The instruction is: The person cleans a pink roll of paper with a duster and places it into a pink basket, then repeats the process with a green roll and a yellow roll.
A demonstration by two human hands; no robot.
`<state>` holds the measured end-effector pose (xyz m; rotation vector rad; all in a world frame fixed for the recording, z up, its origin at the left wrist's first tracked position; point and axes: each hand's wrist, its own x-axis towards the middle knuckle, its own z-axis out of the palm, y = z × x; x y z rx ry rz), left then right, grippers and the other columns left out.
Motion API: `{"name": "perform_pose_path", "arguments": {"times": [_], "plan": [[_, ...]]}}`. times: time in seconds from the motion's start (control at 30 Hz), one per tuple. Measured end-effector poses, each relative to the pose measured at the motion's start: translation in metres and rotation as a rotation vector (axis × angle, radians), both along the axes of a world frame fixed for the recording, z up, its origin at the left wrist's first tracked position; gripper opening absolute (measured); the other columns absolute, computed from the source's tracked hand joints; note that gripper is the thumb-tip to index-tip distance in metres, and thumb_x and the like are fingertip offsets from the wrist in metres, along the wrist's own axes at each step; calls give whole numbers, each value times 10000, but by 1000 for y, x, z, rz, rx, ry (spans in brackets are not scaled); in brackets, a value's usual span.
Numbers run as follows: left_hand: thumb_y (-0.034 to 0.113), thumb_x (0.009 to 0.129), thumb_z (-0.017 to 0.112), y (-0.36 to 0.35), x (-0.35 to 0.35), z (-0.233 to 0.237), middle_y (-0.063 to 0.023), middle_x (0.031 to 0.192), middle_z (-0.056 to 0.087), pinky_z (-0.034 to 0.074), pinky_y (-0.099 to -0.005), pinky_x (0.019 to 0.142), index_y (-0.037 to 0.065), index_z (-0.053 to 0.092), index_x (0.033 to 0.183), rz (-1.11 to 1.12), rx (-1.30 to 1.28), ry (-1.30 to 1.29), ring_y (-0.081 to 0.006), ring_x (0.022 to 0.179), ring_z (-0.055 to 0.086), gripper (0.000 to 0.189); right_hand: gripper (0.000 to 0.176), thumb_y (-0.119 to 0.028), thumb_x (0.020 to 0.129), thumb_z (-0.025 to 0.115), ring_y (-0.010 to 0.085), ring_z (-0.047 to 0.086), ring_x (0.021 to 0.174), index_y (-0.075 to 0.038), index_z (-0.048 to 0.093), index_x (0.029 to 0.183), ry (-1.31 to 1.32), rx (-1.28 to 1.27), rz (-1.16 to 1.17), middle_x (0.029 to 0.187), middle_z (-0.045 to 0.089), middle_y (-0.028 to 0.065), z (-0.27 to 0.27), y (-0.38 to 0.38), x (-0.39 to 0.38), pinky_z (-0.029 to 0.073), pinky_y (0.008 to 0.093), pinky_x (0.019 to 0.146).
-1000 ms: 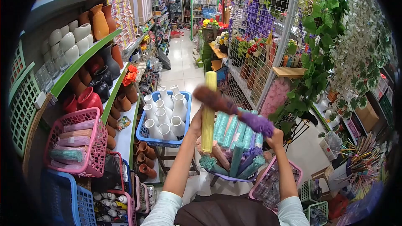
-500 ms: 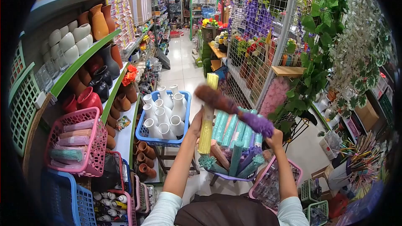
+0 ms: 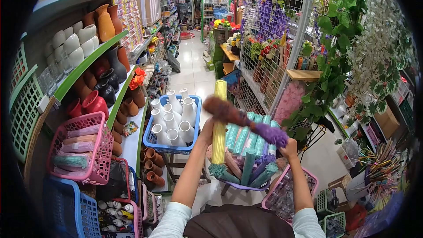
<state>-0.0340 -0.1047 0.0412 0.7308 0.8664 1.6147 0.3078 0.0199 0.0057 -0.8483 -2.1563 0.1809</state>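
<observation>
Stretched forward and out to the side, the right hand (image 3: 289, 149) closes round the purple end of a blurred duster (image 3: 229, 112); the left hand (image 3: 205, 133) grips the yellow bundle (image 3: 218, 147), more upright than half a second ago, apparently re-angled behind the duster; below sits a basket (image 3: 253, 188) of turquoise bundles (image 3: 248, 164).

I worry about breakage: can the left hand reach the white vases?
Probably yes: the white vases stand uncovered in the blue basket close to the left hand, though its hold on the yellow bundle may hinder grasping.
</observation>
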Motion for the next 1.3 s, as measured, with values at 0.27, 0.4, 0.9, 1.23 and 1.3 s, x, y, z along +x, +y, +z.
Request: {"name": "perform_pose_path", "arguments": {"times": [0.27, 0.4, 0.9, 1.23, 1.3], "plan": [[498, 893, 485, -6, 9, 1, -41, 885, 575, 477, -269, 659, 60, 537, 1084, 192, 109, -24, -131, 749, 546, 481, 264, -286, 668, 649, 380, 559, 579, -28, 595, 670, -32, 20, 95, 604, 552, 185, -4, 2, -1, 441, 411, 523], [514, 877, 514, -13, 0, 10, -46, 860, 575, 483, -283, 588, 86, 493, 1114, 135, -82, -8, -127, 664, 543, 490, 246, -280, 639, 641, 352, 550, 545, -43, 577, 628, -98, 129, 266, 587, 538, 162, -2, -1, 6, 435, 397, 502], [418, 963, 369, -1, -10, 0, -62, 847, 615, 511, -272, 611, 43, 541, 1081, 23, -1, -297, -158, 718, 613, 429, 259, -299, 669, 656, 378, 566, 584, -48, 626, 726, -77, 103, 221, 619, 564, 171, 9, -4, 3, 442, 412, 523], [394, 874, 564, 3, -11, -21, -10, 902, 549, 497, -240, 589, 79, 453, 1273, 4, 8, -89, -97, 764, 558, 521, 367, -304, 733, 583, 416, 593, 747, 15, 615, 911, -112, -363, -322, 765, 610, 246, -29, 7, 2, 471, 408, 649], [366, 862, 583, 4, -4, -17, -10, 886, 549, 498, -236, 592, 66, 461, 1253, -6, 20, -42, -94, 755, 560, 507, 374, -298, 747, 562, 394, 600, 785, 25, 607, 931, -125, -438, -227, 796, 611, 256, -38, 20, 4, 470, 395, 686]]}}
